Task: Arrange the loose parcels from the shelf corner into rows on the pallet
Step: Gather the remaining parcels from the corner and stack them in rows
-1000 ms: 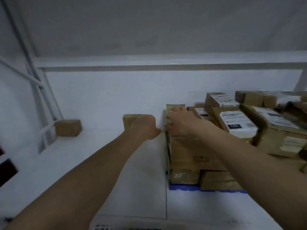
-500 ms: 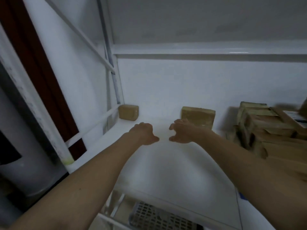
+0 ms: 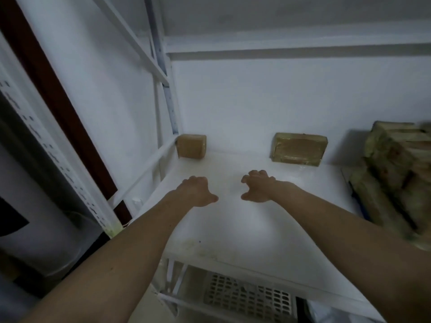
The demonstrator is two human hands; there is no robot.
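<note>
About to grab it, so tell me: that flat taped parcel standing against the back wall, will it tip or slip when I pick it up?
The flat parcel stands on its long edge against the wall, so a nudge would probably topple it forward. Its glossy tape wrap looks slippery. It seems a stiff box.

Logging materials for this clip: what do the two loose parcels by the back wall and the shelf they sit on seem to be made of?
Corner parcel: likely brown cardboard, with a faint sheen that suggests tape or film.
Wider parcel: brown cardboard under glossy clear tape or film, judging by the shiny central band.
Shelf: smooth white-painted board, probably metal or laminate; the view cannot settle which.
</note>
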